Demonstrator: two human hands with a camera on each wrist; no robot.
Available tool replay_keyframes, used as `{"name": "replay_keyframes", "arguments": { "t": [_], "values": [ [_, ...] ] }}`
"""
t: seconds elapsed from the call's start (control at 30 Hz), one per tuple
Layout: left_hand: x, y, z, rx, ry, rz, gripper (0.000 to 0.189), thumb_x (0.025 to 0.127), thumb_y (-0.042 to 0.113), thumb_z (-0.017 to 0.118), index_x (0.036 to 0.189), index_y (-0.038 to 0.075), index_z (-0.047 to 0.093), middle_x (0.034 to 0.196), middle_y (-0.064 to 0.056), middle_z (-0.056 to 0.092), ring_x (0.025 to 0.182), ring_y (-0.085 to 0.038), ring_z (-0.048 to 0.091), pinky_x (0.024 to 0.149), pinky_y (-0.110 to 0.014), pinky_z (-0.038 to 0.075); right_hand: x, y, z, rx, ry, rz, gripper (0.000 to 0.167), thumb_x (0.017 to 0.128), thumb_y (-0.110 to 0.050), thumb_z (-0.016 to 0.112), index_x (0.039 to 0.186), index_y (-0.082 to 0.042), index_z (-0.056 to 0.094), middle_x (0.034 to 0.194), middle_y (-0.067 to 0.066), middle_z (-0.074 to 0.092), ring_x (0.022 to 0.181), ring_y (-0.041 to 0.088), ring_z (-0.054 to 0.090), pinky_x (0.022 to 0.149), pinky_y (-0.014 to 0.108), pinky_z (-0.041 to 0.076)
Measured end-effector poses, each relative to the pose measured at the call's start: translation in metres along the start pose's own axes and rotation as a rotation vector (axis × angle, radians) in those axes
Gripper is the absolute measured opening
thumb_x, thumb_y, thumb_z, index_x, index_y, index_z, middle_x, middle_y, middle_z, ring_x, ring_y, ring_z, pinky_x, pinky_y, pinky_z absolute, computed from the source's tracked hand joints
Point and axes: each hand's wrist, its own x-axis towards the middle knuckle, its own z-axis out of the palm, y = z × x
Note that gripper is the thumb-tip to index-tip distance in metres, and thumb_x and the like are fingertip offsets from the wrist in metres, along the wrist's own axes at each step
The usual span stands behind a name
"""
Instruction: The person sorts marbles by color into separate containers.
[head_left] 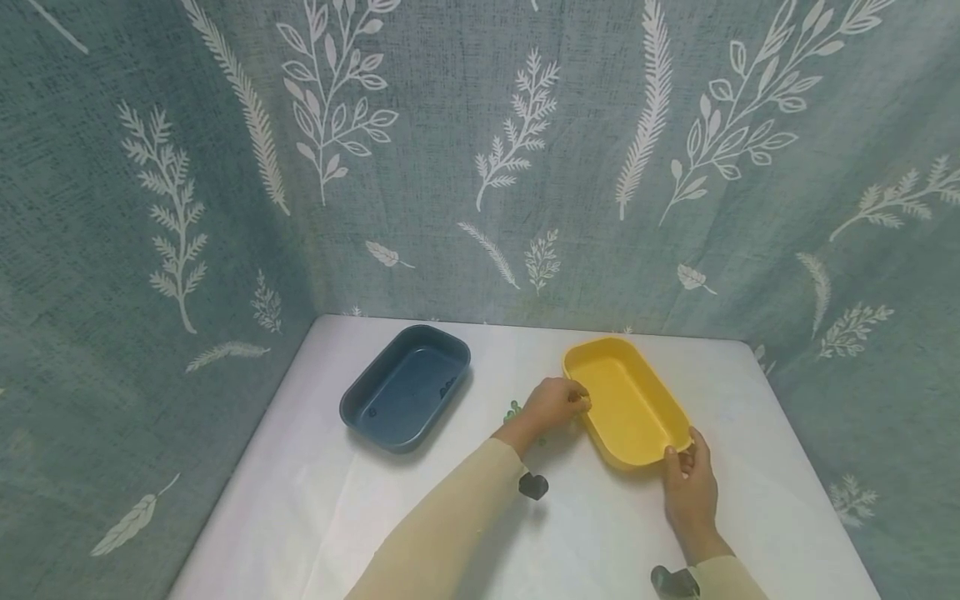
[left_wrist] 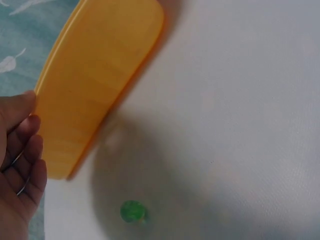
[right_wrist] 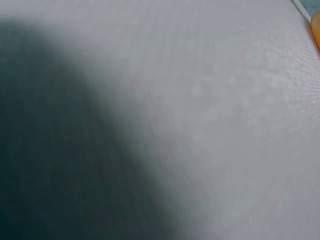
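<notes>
A yellow plastic tray with rounded corners is on the right side of the table in the head view. My left hand pinches its left rim between thumb and fingers. At the near right corner, my right hand grips the rim, thumb on the near side. The left wrist view has the tray's outer side and my left hand at its edge. Green glass-like balls lie on the table, partly hidden behind the left wrist; one green ball appears below the tray in the left wrist view.
A dark blue tray stands to the left, with small dark marks or items inside that are too small to identify. Both trays are on a white table. Patterned green-blue cloth hangs behind and at both sides.
</notes>
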Motion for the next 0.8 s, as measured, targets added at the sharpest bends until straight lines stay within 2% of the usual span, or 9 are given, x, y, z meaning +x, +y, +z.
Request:
{"name": "replay_keyframes", "arguments": {
  "t": [0.23,0.47,0.7,0.8],
  "values": [
    [-0.002,-0.001,0.001,-0.003,-0.002,0.001,0.026,0.093,0.03,0.068,0.111,0.012,0.073,0.102,0.003,0.071,0.094,-0.011,0.063,0.085,-0.024,0.049,-0.003,0.001,0.001,0.016,-0.003,-0.013,0.057,0.104,-0.033,0.042,0.155,-0.019,0.02,0.127,0.018,0.053,0.109,0.031,0.054,0.085,0.047,0.044],
    [-0.003,-0.005,0.003,-0.004,0.015,0.038,0.025,0.093,0.028,0.067,0.11,0.011,0.073,0.103,0.003,0.071,0.094,-0.011,0.064,0.085,-0.023,0.049,-0.003,0.002,0.002,0.003,-0.002,-0.008,0.057,0.103,-0.034,0.042,0.155,-0.019,0.021,0.122,0.016,0.055,0.105,0.027,0.054,0.082,0.043,0.044],
    [-0.012,-0.016,0.001,-0.052,0.039,0.068,0.018,0.093,0.023,0.066,0.108,0.014,0.073,0.093,0.007,0.068,0.08,-0.005,0.058,0.069,-0.019,0.048,-0.002,0.003,0.003,0.016,-0.008,-0.002,0.058,0.104,-0.034,0.042,0.155,-0.019,0.019,0.124,0.017,0.054,0.108,0.028,0.053,0.083,0.045,0.044],
    [-0.018,-0.022,-0.001,-0.058,0.043,0.065,0.017,0.093,0.024,0.066,0.108,0.017,0.073,0.09,0.009,0.066,0.078,-0.005,0.057,0.067,-0.019,0.047,-0.002,0.004,0.003,0.014,-0.004,0.0,0.058,0.104,-0.034,0.042,0.155,-0.02,0.019,0.123,0.017,0.054,0.108,0.029,0.053,0.084,0.046,0.044]
  ]
}}
